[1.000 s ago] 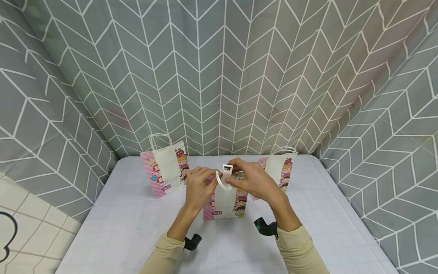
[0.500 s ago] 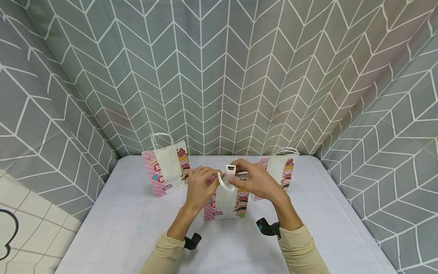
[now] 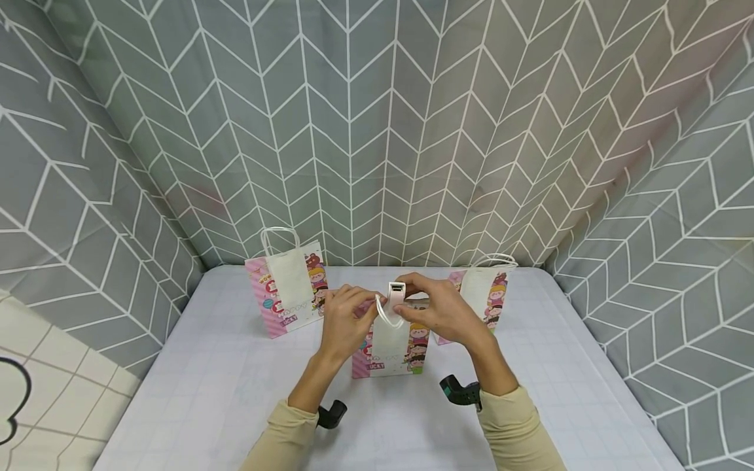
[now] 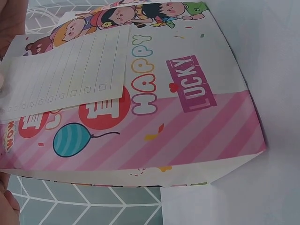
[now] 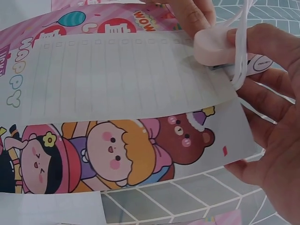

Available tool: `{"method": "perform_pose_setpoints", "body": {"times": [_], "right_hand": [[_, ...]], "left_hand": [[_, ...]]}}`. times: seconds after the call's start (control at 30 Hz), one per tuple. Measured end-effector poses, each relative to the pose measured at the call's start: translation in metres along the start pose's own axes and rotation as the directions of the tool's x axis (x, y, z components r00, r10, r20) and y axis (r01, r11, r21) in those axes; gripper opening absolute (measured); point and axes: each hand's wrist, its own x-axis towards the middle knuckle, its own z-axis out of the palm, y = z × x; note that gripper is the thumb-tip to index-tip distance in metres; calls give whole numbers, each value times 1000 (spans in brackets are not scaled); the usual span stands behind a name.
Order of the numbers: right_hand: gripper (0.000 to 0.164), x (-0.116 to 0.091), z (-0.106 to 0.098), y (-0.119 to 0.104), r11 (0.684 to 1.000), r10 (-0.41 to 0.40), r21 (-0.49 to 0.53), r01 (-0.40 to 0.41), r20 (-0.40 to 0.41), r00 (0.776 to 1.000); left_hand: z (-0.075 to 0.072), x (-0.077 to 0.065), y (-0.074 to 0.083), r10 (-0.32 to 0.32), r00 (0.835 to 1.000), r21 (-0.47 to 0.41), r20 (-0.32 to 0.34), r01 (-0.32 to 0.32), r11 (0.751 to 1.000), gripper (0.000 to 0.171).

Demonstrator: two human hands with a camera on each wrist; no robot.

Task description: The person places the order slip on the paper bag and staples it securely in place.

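A paper gift bag (image 3: 360, 362) with pink stripes and cartoon figures stands upright at mid-table. A lined checklist sheet (image 5: 112, 79) lies against its front, up to the top edge. My right hand (image 3: 446, 313) holds a small pale pink stapler (image 5: 214, 48) over the bag's top edge, its jaws across the edge and the sheet. White cord handles (image 5: 241, 49) hang beside the stapler. My left hand (image 3: 343, 324) pinches the top left part of the bag by the sheet; its fingertips are partly hidden in the head view.
A similar bag (image 3: 265, 288) with a sheet on its front and raised handles stands at the back left. Another such bag (image 3: 497, 297) stands at the back right, partly behind my right hand. A white cloth covers the table (image 3: 224, 399); a grey patterned curtain (image 3: 377, 163) hangs behind.
The stapler has shifted slightly to the right along the bag's top edge in the first half second. Since then both hands have stayed almost still.
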Motion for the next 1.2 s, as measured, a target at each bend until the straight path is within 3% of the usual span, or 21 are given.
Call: {"method": "perform_pose_setpoints", "body": {"times": [0.17, 0.27, 0.43, 0.57, 0.87, 1.03, 1.2], "right_hand": [[39, 0, 2, 4, 1000, -22, 12, 23, -26, 999], [40, -1, 4, 6, 999, -28, 22, 28, -31, 999], [39, -1, 5, 7, 999, -27, 29, 28, -37, 999], [38, -1, 6, 7, 999, -35, 19, 36, -47, 998], [37, 1, 9, 8, 997, -70, 12, 71, -49, 996], [35, 2, 10, 8, 996, -92, -14, 92, -68, 993], [36, 3, 12, 8, 993, -113, -44, 110, -85, 990]], "left_hand": [[-1, 0, 0, 2, 1000, -3, 23, -2, 1000, 12], [-4, 0, 0, 0, 997, 0, 75, 0, 1000, 15], [-10, 4, 1, 28, 983, 12, 179, -31, 999, 39], [-12, 9, 4, 54, 974, 55, 221, -68, 996, 53], [-14, 18, 14, 27, 969, 146, 246, -64, 987, 36], [-9, 18, 18, 8, 977, 205, 213, -52, 977, 38], [-4, 16, 19, 28, 986, 226, 162, -65, 972, 38]]}}
